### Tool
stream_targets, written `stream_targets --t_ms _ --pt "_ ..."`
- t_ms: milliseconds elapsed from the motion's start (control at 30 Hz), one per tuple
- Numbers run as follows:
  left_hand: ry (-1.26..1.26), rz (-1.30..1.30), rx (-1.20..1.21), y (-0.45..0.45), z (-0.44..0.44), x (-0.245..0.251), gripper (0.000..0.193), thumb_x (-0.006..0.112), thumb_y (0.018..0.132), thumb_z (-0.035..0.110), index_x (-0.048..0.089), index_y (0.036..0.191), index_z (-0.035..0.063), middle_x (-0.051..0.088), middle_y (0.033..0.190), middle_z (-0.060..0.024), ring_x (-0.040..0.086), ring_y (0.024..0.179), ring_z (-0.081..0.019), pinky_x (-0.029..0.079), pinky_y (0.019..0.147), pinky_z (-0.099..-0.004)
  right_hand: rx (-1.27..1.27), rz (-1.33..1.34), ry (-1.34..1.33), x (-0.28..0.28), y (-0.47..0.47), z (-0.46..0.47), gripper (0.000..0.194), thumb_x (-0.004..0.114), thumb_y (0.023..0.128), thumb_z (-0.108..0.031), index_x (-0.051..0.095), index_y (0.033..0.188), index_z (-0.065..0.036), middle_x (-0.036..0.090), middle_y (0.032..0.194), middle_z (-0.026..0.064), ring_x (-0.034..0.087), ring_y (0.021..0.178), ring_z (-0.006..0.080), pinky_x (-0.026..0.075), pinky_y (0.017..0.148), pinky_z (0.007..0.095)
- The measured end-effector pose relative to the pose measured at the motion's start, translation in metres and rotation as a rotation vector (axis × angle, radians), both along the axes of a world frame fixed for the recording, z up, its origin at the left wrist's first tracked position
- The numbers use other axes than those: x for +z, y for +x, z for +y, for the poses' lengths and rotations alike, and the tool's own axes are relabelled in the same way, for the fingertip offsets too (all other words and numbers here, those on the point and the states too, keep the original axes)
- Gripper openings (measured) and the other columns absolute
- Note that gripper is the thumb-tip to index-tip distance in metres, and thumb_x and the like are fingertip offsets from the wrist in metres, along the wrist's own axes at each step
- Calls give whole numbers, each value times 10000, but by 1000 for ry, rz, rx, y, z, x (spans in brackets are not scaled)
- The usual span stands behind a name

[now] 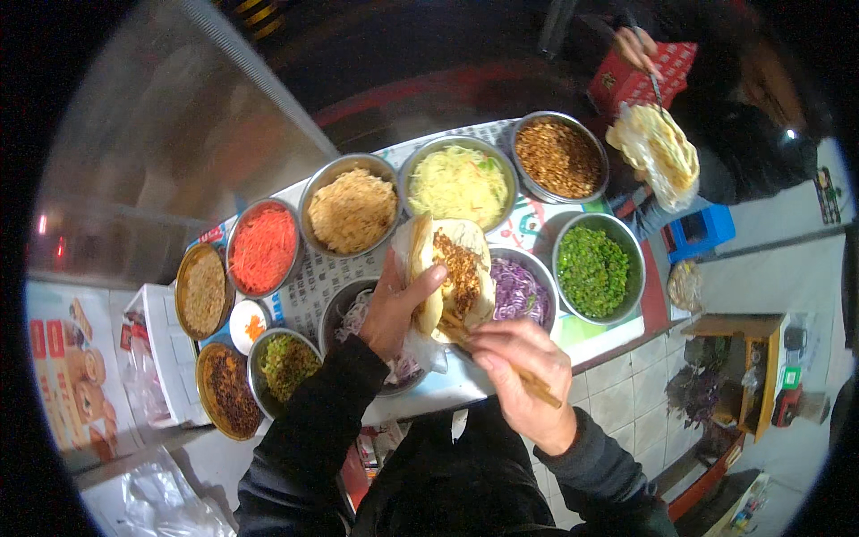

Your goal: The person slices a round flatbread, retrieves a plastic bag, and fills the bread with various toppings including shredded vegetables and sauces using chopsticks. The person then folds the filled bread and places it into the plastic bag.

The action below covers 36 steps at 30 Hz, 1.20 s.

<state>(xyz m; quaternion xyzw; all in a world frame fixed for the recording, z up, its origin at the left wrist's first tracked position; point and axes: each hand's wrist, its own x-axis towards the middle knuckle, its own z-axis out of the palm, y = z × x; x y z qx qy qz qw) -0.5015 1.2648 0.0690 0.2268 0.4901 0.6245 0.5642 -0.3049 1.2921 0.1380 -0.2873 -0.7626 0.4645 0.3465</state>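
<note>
My left hand (pixel 396 305) grips a split flatbread (pixel 478 241) in a clear plastic bag, thumb on its near half. Crumbly brown filling (pixel 458 268) lies in the opened bread. Wooden chopsticks (pixel 539 389) are held in my right hand (pixel 527 369), their tips inside the lower end of the bread. Right behind the bread is a bowl of shredded purple cabbage (pixel 520 290), partly covered. Under my left hand and wrist, another bowl with pale shreds (pixel 356 319) is mostly hidden. Yellow shreds fill the metal bowl (pixel 460 184) just beyond.
Around these stand bowls of chopped greens (pixel 594 268), brown bits (pixel 559 158), tan shreds (pixel 354 209), orange-red shreds (pixel 263 248) and dark chili seasoning (pixel 231 389). Across the table, another person's hand (pixel 635 50) holds a utensil at a bagged flatbread (pixel 654 151). Plastic bags (pixel 164 497) lie lower left.
</note>
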Motion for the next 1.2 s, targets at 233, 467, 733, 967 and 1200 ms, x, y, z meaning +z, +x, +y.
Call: stream_targets --t_ms 233,467,733,967,1200 --pt "-104 -164 231 -37 -89 -9 734 709 936 183 286 1514 21 528 1370 -159 550 1262 -251 468 1070 -388 286 -15 -79 6 -42 -21 153 737 864 7 732 1010 56 705 1047 181 710 907 278 567 791 348" --pt "-108 -138 572 -68 -151 -18 691 624 976 140 257 1556 52 535 1394 -134 561 1261 -230 485 1055 -378 37 190 -460 -14 -93 58 296 513 1071 -187 700 1023 37 720 936 131 684 773 160 593 736 314" --pt "-54 -122 712 -76 -161 -34 675 593 991 184 260 1563 48 505 1445 -142 545 1297 -244 460 1083 -387 -19 225 -509 -150 -222 126 254 616 1034 -231 698 1053 8 712 962 101 684 839 178 606 753 333" --pt "-43 -82 711 -83 -136 -37 684 620 993 216 264 1547 31 514 1428 -144 550 1281 -228 471 1065 -370 -110 409 -574 -121 -225 135 238 604 1043 -209 664 956 5 681 905 95 662 789 160 607 678 287" --pt "-30 -126 679 -98 -115 -43 689 659 987 241 277 1521 32 543 1370 -145 595 1204 -221 515 998 -364 -56 485 -402 -67 -194 133 305 599 1046 -271 653 994 25 682 956 140 683 849 203 629 720 349"
